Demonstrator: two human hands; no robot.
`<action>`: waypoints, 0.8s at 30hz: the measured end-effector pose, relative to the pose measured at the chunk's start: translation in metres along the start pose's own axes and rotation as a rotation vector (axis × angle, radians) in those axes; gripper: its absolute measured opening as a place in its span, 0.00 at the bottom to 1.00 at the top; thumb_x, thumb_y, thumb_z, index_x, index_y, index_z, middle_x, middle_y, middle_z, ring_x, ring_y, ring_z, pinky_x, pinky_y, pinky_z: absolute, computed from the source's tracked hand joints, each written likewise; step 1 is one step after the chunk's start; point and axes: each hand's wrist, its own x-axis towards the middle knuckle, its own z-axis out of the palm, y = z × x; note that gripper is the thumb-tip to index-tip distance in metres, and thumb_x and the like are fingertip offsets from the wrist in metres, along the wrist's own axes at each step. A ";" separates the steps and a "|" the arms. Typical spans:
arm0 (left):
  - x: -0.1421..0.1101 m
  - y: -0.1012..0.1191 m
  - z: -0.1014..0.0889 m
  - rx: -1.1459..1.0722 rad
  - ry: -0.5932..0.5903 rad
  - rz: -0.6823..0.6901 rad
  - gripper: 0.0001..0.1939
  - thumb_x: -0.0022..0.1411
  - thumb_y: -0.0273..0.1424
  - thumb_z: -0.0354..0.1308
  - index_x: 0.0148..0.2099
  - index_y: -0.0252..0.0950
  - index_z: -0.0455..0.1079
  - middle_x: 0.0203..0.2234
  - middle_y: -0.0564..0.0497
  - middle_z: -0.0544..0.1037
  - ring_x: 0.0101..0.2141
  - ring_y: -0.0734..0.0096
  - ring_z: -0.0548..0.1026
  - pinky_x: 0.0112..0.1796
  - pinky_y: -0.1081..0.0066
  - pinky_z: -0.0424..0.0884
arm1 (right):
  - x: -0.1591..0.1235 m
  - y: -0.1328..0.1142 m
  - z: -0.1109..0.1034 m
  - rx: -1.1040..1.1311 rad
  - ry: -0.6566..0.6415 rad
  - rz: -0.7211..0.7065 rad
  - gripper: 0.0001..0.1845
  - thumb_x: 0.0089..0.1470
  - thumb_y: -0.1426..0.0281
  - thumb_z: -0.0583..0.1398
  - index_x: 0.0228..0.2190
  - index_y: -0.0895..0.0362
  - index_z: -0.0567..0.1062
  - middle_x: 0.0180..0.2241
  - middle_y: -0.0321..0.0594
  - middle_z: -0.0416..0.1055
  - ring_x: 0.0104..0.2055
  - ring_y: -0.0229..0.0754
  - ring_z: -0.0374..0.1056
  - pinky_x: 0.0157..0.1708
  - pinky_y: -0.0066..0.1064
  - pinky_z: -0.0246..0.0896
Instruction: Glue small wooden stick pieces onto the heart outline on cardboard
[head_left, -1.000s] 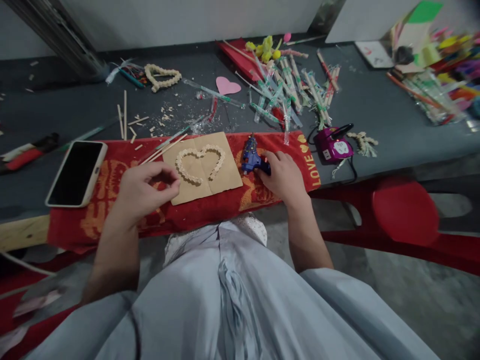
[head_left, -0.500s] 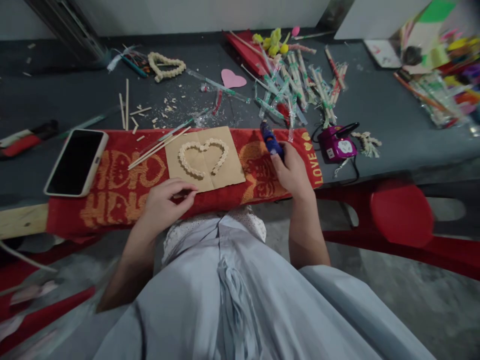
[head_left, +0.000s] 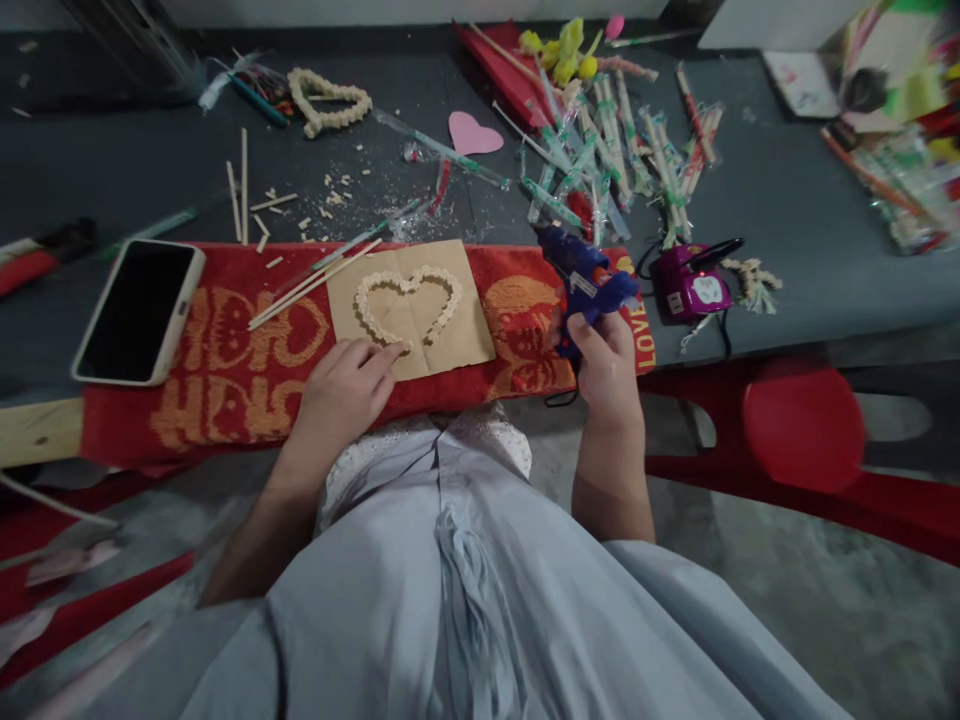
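Note:
My right hand (head_left: 602,362) grips the handle of a blue glue gun (head_left: 581,280) over the right part of the red towel. The gun's nozzle points up and to the left. My left hand (head_left: 351,385) lies at the near left edge of a brown cardboard square (head_left: 471,345). Its index finger reaches out to the lower left end of a heart outline (head_left: 365,312) made of small pale stick pieces, and the thumb is mostly hidden. The heart rests on the cardboard, with a gap at its bottom.
The red towel (head_left: 217,345) carries a phone (head_left: 139,312) and thin wooden sticks (head_left: 315,284). Behind lie a second pale heart (head_left: 319,122), a pink paper heart (head_left: 474,135) and wrapped chopsticks (head_left: 613,140). A purple device (head_left: 691,285) stands right, above a red stool (head_left: 802,425).
My right hand has turned the glue gun, so its side and body now show. My left index finger has moved onto the heart's lower left end. The view has shifted slightly.

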 end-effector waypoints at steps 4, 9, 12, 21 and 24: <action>0.000 0.000 -0.001 0.000 -0.023 -0.009 0.22 0.66 0.26 0.48 0.58 0.43 0.73 0.38 0.43 0.77 0.44 0.55 0.75 0.48 0.58 0.71 | -0.007 -0.003 0.009 -0.089 0.009 0.034 0.24 0.53 0.43 0.58 0.38 0.50 0.70 0.29 0.38 0.67 0.31 0.45 0.65 0.34 0.42 0.67; 0.000 0.001 -0.002 -0.012 -0.037 -0.003 0.22 0.66 0.26 0.48 0.58 0.42 0.73 0.38 0.43 0.77 0.43 0.54 0.75 0.47 0.57 0.71 | -0.006 -0.004 0.016 -0.132 0.039 0.031 0.24 0.53 0.44 0.59 0.39 0.50 0.69 0.32 0.40 0.69 0.35 0.46 0.66 0.39 0.45 0.68; 0.000 0.001 -0.002 0.002 -0.025 0.027 0.20 0.68 0.27 0.47 0.57 0.38 0.73 0.38 0.42 0.77 0.43 0.56 0.74 0.46 0.59 0.72 | -0.006 -0.005 0.017 -0.130 0.041 0.038 0.23 0.53 0.46 0.60 0.39 0.51 0.70 0.32 0.39 0.69 0.34 0.46 0.66 0.39 0.46 0.69; -0.001 0.001 -0.003 0.030 -0.019 0.043 0.20 0.70 0.27 0.46 0.58 0.38 0.72 0.38 0.42 0.77 0.42 0.57 0.74 0.47 0.60 0.72 | -0.006 -0.009 0.022 -0.043 0.099 0.133 0.17 0.50 0.52 0.65 0.28 0.51 0.69 0.22 0.34 0.66 0.23 0.40 0.62 0.25 0.37 0.63; 0.000 0.001 -0.004 0.027 -0.006 0.039 0.20 0.70 0.27 0.45 0.58 0.37 0.72 0.38 0.43 0.77 0.42 0.58 0.74 0.47 0.61 0.72 | -0.007 -0.014 0.026 0.057 0.115 0.165 0.16 0.49 0.54 0.66 0.25 0.51 0.68 0.19 0.32 0.64 0.20 0.38 0.60 0.21 0.35 0.58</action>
